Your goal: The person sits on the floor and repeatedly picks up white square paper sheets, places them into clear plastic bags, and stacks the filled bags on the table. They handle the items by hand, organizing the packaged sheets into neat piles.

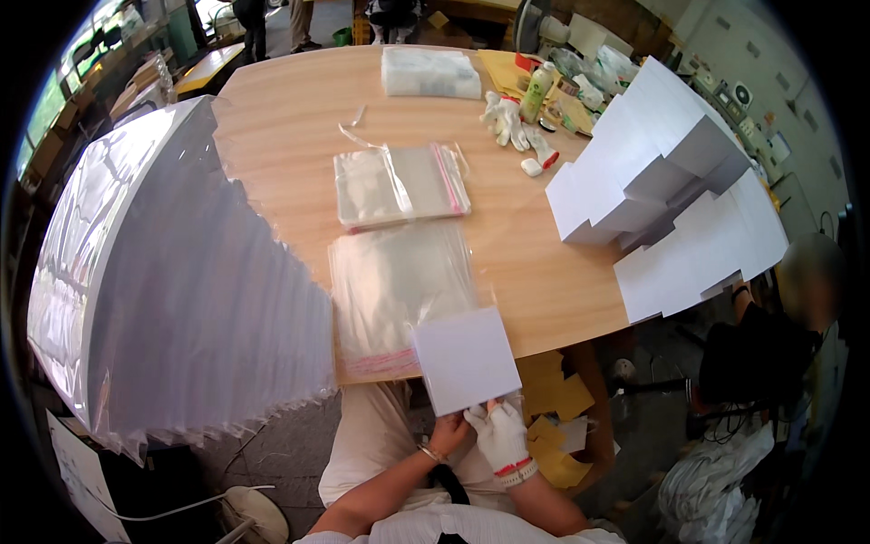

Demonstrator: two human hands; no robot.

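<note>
So the right hand (501, 440) has a white knit glove on and is closed on the bottom edge of a white square piece (467, 361), thumb up on the face side, other fingers mostly tucked out of sight. The left hand (450, 433) is bare, fingers curled in at that same edge just beside the glove, but they're partly hidden, so I can't tell if it's really gripping or just touching. The white square is tilted, hanging past the near edge of the table (535, 272), and its upper left part covers a corner of the near stack of clear plastic bags (403, 290). Right behind that there's a second bundle of clear bags (364, 186) with a pale strip across it. Over on the left is a huge fanned pile of white pieces in shiny film (199, 299), and on the right some stepped stacks of plain white pieces (625, 163). Farther back you've got spare gloves (507, 120), a green bottle (537, 91) and a folded plastic bundle (430, 72). Below the table on the right sits a box with yellowish scraps (553, 390), and a person in dark clothes (752, 363) is off to that side.
</note>
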